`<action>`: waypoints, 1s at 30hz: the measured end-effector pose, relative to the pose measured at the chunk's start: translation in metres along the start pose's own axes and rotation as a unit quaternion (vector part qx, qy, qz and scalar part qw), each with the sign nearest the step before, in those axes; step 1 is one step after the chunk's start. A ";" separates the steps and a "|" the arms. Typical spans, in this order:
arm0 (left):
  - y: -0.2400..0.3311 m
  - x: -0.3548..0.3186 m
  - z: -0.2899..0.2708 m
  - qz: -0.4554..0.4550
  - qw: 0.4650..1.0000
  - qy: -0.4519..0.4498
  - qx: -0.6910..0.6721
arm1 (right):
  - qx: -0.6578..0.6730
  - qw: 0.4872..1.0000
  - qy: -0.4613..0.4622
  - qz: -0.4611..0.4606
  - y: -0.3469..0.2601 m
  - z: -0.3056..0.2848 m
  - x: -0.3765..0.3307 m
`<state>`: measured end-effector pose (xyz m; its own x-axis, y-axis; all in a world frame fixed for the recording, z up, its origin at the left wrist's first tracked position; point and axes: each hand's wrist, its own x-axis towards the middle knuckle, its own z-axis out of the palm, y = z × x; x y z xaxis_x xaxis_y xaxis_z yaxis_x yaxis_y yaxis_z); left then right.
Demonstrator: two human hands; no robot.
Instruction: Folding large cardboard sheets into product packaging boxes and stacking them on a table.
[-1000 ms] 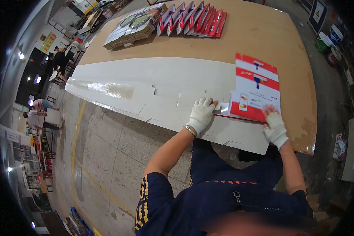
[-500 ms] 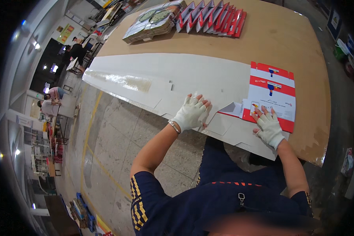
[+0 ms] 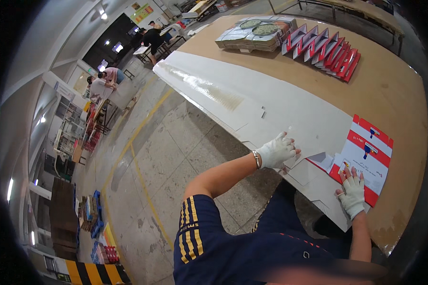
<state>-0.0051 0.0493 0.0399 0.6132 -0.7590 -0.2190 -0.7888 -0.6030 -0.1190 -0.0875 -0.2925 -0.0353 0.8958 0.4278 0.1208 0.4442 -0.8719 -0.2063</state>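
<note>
A long sheet of white cardboard (image 3: 290, 102) lies along the near side of the table. On its near edge rests my left hand (image 3: 278, 151) in a white fingerless glove, its fingers stretched out and apart. At the right end of the sheet is a flat red-and-white printed carton (image 3: 366, 154), with a white flap (image 3: 322, 160) standing partly folded at its left side. My right hand (image 3: 353, 194), gloved the same way, is pressed flat on the carton's near left corner with fingers spread. Neither hand holds anything.
On the brown tabletop (image 3: 390, 85), at the far side, lie a stack of flat printed cartons (image 3: 257, 34) and a row of folded red-and-white cartons (image 3: 323, 52). Several people work at other tables to the far left. Blue pallets (image 3: 96, 213) stand on the floor.
The view has turned, so the table and both hands appear farther right and lower. Against the cardboard and the printed carton, both hands keep nearly the same places.
</note>
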 end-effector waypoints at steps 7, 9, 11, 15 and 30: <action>-0.003 0.018 -0.010 0.009 0.997 -0.078 0.023 | -0.001 0.999 -0.029 0.022 0.002 -0.002 0.002; -0.006 0.015 -0.011 0.012 0.997 -0.078 0.021 | 0.000 0.999 -0.036 0.037 -0.002 -0.005 0.006; -0.010 0.013 -0.012 0.009 0.998 -0.055 0.001 | -0.006 1.000 -0.004 0.006 -0.005 -0.011 0.009; -0.010 0.008 -0.001 0.052 0.997 0.051 0.025 | -0.002 1.000 -0.008 0.010 -0.005 -0.012 0.008; 0.002 0.018 0.033 -0.305 0.837 0.351 -0.288 | 0.027 1.000 0.003 0.000 -0.008 -0.014 0.008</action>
<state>0.0031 0.0426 0.0039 0.9277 -0.1025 0.3590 -0.2929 -0.7961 0.5296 -0.0842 -0.2858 -0.0189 0.8961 0.4255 0.1263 0.4438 -0.8579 -0.2589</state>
